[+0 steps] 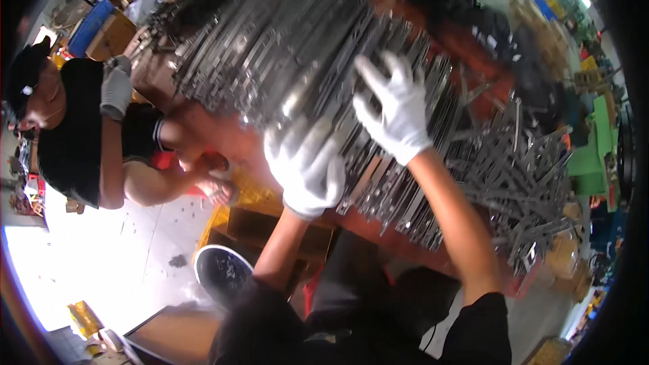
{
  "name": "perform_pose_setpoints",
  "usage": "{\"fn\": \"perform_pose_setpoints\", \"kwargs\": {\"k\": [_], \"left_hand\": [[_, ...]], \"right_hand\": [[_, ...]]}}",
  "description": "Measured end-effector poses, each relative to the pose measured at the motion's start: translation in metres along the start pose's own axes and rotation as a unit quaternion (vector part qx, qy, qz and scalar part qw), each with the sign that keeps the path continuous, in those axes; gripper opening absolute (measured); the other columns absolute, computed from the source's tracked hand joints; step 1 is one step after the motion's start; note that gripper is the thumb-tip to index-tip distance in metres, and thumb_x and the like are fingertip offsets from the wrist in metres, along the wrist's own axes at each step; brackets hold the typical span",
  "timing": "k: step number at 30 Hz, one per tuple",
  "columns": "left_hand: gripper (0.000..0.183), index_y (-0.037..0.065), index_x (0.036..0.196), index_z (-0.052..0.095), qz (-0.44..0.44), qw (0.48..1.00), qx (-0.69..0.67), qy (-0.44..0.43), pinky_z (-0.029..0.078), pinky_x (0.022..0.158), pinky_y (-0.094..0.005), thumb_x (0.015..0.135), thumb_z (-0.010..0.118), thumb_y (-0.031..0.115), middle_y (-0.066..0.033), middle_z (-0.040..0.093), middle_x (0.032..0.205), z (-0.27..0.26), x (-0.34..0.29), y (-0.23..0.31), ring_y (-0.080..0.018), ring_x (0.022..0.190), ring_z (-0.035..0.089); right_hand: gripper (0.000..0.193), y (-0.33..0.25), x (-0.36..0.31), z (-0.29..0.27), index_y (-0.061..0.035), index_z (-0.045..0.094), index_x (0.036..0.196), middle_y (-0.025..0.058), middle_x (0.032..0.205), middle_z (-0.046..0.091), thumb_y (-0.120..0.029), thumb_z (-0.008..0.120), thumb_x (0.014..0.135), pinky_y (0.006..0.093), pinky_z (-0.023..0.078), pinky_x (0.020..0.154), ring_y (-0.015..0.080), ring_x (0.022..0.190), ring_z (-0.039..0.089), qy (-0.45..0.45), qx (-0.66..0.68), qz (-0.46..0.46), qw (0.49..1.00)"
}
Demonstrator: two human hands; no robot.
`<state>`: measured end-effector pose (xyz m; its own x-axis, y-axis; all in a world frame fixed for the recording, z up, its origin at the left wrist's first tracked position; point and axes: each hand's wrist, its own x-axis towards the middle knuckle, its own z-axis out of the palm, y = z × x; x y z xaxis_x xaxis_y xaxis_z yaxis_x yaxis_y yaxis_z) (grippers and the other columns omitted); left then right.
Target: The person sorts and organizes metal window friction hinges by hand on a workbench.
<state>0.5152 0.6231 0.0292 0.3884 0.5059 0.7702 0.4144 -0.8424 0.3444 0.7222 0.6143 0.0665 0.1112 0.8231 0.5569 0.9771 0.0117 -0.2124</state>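
Long, narrow grey metal strips (263,33) lie side by side in a thick layer across a reddish-brown table (378,230). My left hand (304,169), in a white glove, is at the near ends of the strips with its fingers apart. Farther to the right, my right hand (395,108), also white-gloved, spreads its fingers over the layer and appears to touch it. Neither hand visibly grips a strip. Blur softens the strips around the fingertips, so exact contact there is hard to make out.
Loose strips (514,182) lie crisscrossed in a heap on the right. A seated co-worker (81,128) with white gloves is at the left. Below the table's near edge stand a dark bucket (223,277) with a pale rim and an open cardboard box (257,226).
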Motion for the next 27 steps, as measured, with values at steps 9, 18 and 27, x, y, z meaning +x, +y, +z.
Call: {"fn": "perform_pose_setpoints", "kwargs": {"k": [9, 18, 27], "left_hand": [[0.037, 0.009, 0.116, 0.076, -0.046, 0.997, -0.056, 0.023, 0.023, 0.123, -0.0557, 0.097, 0.047, 0.022, -0.0151, 0.068, 0.136, 0.02, 0.013, 0.017, -0.0373, 0.134, 0.055], [0.037, 0.01, 0.11, 0.079, -0.011, 0.999, -0.008, -0.034, 0.023, 0.123, -0.0553, 0.085, 0.057, 0.027, -0.0124, 0.07, 0.127, 0.044, -0.026, 0.066, -0.0363, 0.13, 0.056], [0.037, 0.006, 0.12, 0.073, -0.042, 0.999, -0.011, -0.002, 0.029, 0.118, -0.0551, 0.09, 0.053, 0.016, -0.0156, 0.068, 0.132, 0.034, -0.038, 0.111, -0.0392, 0.128, 0.057]], "right_hand": [[0.058, 0.056, 0.02, 0.026, -0.0271, 0.057, 0.148, 0.0194, 0.148, 0.055, -0.048, 0.064, 0.094, 0.0647, 0.029, 0.119, 0.0414, 0.141, 0.047, -0.01, 0.017, 0.032, 0.999], [0.052, 0.077, -0.012, 0.031, -0.0267, 0.061, 0.144, 0.0139, 0.159, 0.047, -0.051, 0.056, 0.099, 0.0614, 0.019, 0.127, 0.0435, 0.149, 0.037, 0.031, 0.007, 0.121, 0.992], [0.053, 0.101, -0.028, -0.024, -0.0209, 0.055, 0.151, 0.0151, 0.159, 0.048, -0.037, 0.061, 0.101, 0.0469, 0.032, 0.124, 0.0381, 0.148, 0.042, -0.048, 0.2, 0.107, 0.973]]}}
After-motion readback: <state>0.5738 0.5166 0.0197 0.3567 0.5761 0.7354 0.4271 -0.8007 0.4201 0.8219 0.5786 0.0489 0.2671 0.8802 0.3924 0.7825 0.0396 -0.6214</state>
